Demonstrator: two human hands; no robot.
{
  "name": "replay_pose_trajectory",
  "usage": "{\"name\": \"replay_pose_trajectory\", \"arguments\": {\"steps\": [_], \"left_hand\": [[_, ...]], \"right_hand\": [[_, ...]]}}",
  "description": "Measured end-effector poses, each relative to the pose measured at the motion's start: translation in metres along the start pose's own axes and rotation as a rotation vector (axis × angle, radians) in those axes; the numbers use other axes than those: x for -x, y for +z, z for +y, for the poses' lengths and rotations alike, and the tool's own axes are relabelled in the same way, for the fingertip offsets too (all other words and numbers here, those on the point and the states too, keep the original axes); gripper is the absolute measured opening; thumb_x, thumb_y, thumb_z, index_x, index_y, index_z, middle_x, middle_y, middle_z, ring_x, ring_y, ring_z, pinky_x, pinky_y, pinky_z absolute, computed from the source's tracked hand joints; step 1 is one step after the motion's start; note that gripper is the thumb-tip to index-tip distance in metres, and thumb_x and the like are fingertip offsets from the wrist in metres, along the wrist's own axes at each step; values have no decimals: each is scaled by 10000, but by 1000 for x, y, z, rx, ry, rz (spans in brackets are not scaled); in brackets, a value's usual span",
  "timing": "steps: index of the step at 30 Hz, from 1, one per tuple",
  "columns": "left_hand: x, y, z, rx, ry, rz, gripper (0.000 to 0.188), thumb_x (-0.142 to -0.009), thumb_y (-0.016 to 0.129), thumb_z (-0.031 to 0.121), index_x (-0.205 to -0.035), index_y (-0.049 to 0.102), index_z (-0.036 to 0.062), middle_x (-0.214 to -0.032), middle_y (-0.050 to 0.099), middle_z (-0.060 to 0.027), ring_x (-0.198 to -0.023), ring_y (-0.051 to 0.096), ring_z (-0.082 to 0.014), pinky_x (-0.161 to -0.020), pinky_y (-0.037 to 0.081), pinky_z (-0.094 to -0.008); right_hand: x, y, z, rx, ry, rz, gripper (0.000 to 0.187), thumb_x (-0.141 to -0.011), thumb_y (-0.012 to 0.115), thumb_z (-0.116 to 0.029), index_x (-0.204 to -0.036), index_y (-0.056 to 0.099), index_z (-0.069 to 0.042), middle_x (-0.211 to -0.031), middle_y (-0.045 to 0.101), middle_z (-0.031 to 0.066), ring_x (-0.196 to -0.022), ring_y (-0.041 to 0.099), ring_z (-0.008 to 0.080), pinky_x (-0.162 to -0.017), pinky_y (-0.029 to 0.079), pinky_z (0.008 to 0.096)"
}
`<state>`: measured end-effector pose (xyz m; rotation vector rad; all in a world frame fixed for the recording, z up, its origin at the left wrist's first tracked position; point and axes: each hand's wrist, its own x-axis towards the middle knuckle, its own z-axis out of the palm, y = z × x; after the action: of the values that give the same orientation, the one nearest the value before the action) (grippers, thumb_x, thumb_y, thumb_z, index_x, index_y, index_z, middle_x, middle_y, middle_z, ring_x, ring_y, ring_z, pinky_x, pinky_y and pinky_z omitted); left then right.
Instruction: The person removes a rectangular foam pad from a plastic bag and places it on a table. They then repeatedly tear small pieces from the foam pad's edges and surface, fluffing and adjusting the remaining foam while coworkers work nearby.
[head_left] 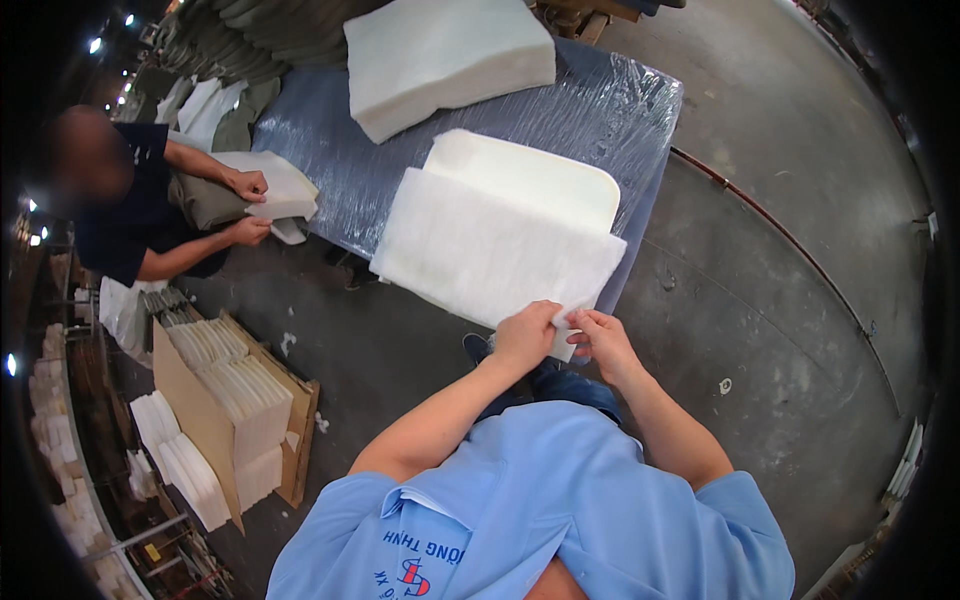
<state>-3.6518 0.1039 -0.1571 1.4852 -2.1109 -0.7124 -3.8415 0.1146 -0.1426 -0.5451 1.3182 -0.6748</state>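
Note:
A white sheet of fluffy batting [490, 250] lies over the near part of a cream foam cushion pad [530, 180] with rounded corners. Both are on the plastic-wrapped table, at its near edge. The sheet's near right corner hangs past that edge, and both my hands are at it. My left hand [527, 336] is closed on the corner, its fingertips partly hidden. Close beside it, the fingers of my right hand [602, 345] pinch the same batting corner.
A thick stack of white batting [450, 60] sits on the far part of the blue-grey table [640, 110]. At left, a co-worker's hands [248, 208] handle a grey cover and white padding. A cardboard-sided stack of white pads [245, 400] stands lower left. A reddish-brown hose [760, 210] crosses the floor.

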Motion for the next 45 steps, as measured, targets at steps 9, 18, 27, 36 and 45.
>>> {"name": "replay_pose_trajectory", "arguments": {"steps": [9, 18, 27, 36, 45], "left_hand": [[-93, -51, -34, 701, -667, -569, 308, -946, 611, 122, -1231, 727, 122, -877, 693, 21, -619, 545, -74, -481, 393, -260], [-143, -130, -86, -42, -289, -248, 420, -881, 566, 44, -1284, 685, 33, -1234, 733, -146, -1038, 720, -287, -938, 553, -390], [-186, -58, -47, -263, -169, -656, 344, -955, 660, 293, -1209, 734, 74, -1194, 733, -174, -1078, 704, -337, -936, 549, -435], [-182, -39, -91, -18, -281, -774, 247, -962, 624, 205, -1123, 754, 71, -1116, 744, -166, -1047, 703, -291, -879, 558, -436], [-174, -39, -77, 252, -539, -785, 227, -970, 667, 228, -1052, 757, 36, -814, 690, -47, -709, 576, -141, -638, 481, -322]], "right_hand": [[-41, 0, -64, 833, -835, 81, 479, -885, 706, -41, -1355, 628, -84, -1392, 603, 186, -887, 710, 289, -777, 572, 385], [-119, 14, -93, 1075, -315, -38, 334, -923, 684, -227, -1191, 732, -32, -1130, 742, 197, -1072, 702, 367, -956, 542, 444], [-137, 32, -98, 1088, -333, -5, 302, -937, 664, -238, -1158, 750, -51, -1071, 749, 200, -1047, 702, 373, -944, 541, 450], [-139, 36, -81, 1195, -388, -72, 293, -990, 579, -219, -1182, 734, -61, -1062, 739, 206, -1022, 689, 396, -925, 527, 481], [-147, 26, -51, 1189, -584, -10, 234, -1003, 542, -228, -996, 686, -45, -986, 700, 188, -939, 669, 412, -842, 515, 522]]}}
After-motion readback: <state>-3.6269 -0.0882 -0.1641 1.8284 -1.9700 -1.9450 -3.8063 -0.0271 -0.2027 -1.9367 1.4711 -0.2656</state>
